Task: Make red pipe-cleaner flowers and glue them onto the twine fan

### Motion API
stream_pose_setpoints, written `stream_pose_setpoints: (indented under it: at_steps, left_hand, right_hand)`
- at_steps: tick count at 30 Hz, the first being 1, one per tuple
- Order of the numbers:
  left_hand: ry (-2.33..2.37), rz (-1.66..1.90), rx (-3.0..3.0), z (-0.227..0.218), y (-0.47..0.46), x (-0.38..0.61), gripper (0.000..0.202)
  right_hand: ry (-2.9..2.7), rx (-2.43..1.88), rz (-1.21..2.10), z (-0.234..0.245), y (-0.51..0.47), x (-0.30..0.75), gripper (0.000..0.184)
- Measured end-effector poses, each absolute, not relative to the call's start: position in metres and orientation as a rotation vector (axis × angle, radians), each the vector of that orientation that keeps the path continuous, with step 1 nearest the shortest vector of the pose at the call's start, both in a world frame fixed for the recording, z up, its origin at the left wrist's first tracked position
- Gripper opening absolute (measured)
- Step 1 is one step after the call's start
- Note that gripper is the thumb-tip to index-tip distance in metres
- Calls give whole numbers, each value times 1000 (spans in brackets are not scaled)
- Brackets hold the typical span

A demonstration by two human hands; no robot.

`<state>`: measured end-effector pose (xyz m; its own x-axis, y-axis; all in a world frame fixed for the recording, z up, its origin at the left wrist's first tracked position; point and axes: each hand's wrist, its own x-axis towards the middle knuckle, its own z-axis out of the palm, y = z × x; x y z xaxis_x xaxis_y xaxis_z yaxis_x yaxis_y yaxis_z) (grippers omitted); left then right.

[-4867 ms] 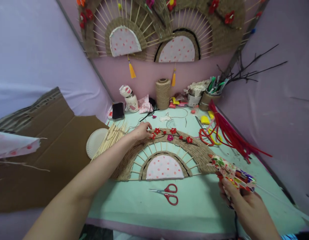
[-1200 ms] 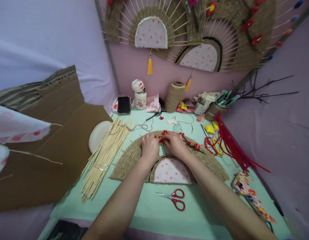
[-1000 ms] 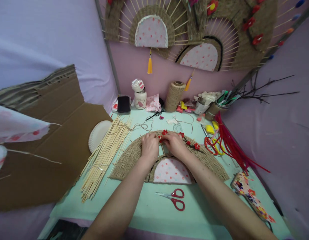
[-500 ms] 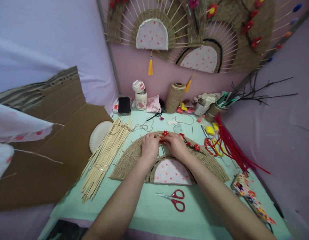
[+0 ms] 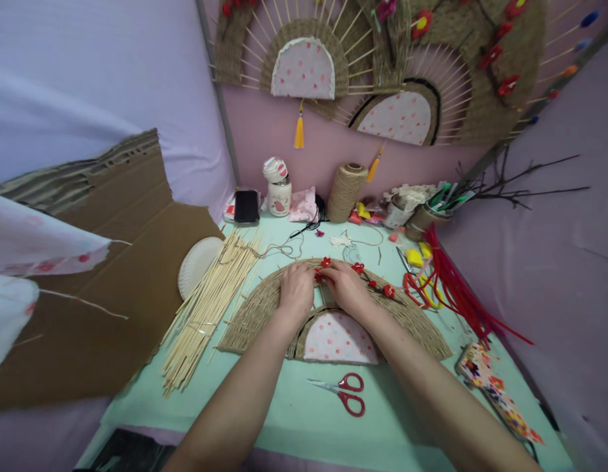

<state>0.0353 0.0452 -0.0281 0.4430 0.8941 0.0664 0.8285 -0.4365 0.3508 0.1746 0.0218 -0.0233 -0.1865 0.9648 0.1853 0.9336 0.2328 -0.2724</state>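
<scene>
A half-round woven twine fan point(image 5: 254, 319) lies flat on the table, with a spotted cloth half-circle point(image 5: 339, 337) at its base. My left hand point(image 5: 297, 288) rests on its upper part, fingers curled and fingertips at a small red flower point(image 5: 318, 275). From the other side my right hand point(image 5: 347, 286) pinches the same flower, which is mostly covered by the fingers. More red flowers point(image 5: 388, 291) sit along a dark twig to the right. Red-handled scissors point(image 5: 350, 393) lie partly spread below the fan.
Bamboo sticks point(image 5: 210, 314) lie left, beside a white paper plate point(image 5: 198, 267) and cardboard point(image 5: 136, 275). A twine spool point(image 5: 347, 192) and bottle point(image 5: 279, 193) stand behind. Red pipe cleaners point(image 5: 454, 288), yellow scissors point(image 5: 432, 293) and a flower-patterned glue gun point(image 5: 495, 387) lie right. Finished fans point(image 5: 304, 69) hang above.
The view has shifted very slightly. Both hands stay at the red flower, with only tiny finger movement.
</scene>
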Motion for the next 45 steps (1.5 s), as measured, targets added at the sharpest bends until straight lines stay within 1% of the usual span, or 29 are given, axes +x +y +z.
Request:
stream_pose_setpoints:
  at_steps: [13,21,31,37,45]
  left_hand:
    - [1536,343,2442,-27,44,35,36]
    - [1567,385,2463,-23,43,32,37]
    - [1625,348,2424,-25,45,31,35]
    - [1626,350,2378,-21,45,31,38]
    - [1628,377,2393,-24,45,31,37]
  right_hand:
    - [-2230,-1791,152,-25,22,173,26]
    - [-2110,-1839,174,-17,24,184,25]
    - [-2185,-1904,218,-17,36,175,24]
    - [-2256,-1895,212,-13,29,168,35]
    - [-2260,-1928,277,-16,44,171,31]
